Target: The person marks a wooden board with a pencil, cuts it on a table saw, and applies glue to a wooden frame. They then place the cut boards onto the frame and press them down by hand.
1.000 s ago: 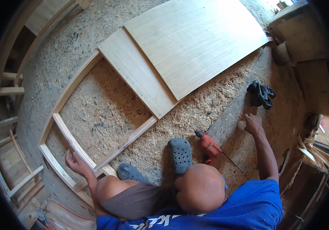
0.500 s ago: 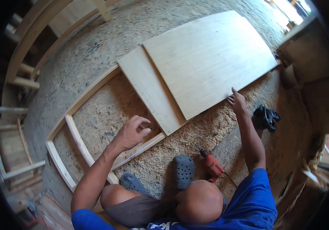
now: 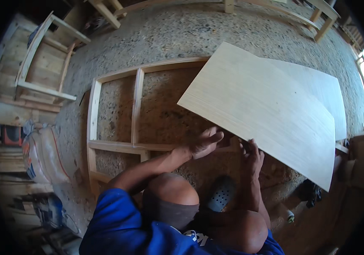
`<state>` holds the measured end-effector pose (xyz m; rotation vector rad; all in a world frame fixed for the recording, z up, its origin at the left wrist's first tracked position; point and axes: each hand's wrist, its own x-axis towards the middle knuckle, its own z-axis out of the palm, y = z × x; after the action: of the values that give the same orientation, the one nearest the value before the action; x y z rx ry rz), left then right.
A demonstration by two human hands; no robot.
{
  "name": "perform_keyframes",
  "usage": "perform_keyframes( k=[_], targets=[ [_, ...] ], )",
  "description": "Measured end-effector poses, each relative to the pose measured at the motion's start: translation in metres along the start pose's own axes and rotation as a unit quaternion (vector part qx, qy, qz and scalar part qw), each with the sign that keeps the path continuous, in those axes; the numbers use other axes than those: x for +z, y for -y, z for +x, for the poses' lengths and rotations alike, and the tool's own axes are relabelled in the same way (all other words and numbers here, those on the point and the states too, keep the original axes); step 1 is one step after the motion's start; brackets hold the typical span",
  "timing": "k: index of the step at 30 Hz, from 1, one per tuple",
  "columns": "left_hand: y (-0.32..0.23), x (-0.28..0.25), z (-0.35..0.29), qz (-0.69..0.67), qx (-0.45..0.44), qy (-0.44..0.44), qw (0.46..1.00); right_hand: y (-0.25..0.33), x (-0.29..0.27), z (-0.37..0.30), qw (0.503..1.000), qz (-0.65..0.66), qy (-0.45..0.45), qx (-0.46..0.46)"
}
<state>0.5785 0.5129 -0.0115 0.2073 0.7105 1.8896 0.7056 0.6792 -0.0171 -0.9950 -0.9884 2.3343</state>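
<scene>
Above both hands, the board is now lifted; left hand and right hand grip its near edge.

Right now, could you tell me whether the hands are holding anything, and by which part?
Both the left hand and the right hand grip the large plywood sheet at its near lower edge, lifting it over the wooden frame.

Dressed in a blue short-sleeved shirt with white lettering low on the front, forearms bare. Grey-brown shorts over the knees. On one foot, a grey perforated clog, probably rubber.
</scene>
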Motion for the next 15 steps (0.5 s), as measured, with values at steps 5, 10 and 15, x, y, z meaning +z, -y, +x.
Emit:
perform_keyframes(
  k=[5,10,15],
  targets=[
    [0.013,-0.018,-0.008,-0.088,0.062,-0.167,0.980,-0.024,-0.077,-0.021,0.999,-0.007,0.002,0.051],
    [-0.023,-0.034,-0.063,-0.038,0.124,-0.239,0.962,0.064,-0.179,-0.054,0.975,0.194,-0.092,-0.052],
    [-0.048,-0.090,-0.159,-0.007,0.227,-0.311,0.923,0.040,-0.174,-0.047,0.984,0.159,-0.034,-0.066]
  ],
)
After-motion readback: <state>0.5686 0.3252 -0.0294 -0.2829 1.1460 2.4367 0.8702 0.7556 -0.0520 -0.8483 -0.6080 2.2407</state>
